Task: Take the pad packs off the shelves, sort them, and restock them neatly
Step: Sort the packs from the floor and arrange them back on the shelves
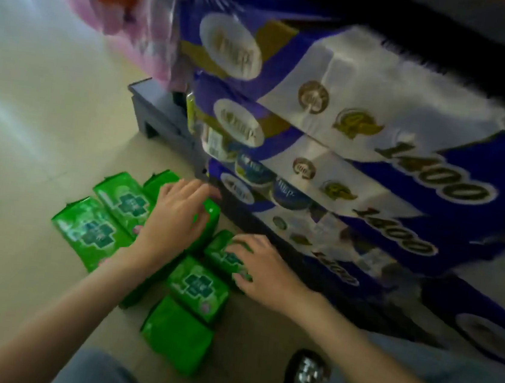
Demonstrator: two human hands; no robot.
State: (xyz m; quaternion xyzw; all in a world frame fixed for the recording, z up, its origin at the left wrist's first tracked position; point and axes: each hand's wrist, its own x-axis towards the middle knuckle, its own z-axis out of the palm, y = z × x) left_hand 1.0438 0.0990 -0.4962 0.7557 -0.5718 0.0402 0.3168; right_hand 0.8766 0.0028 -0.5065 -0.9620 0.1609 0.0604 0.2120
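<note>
Several green pad packs lie on the tiled floor in front of the bottom shelf. My left hand (176, 214) rests on top of one pack (209, 214) at the back, fingers curled over its far edge. My right hand (260, 267) grips another green pack (222, 255) close to the shelf base, fingers curled around its end. More packs lie to the left (92, 233) (124, 200) and in front (199, 286) (176, 337).
Large purple-and-white tissue bundles (363, 116) marked 1400 are stacked on the low grey shelf base (156, 111) at right. Pink packages (124, 6) sit at upper left. Beige floor tiles (31, 134) spread to the left. My knees and a shiny shoe (305, 377) are at the bottom.
</note>
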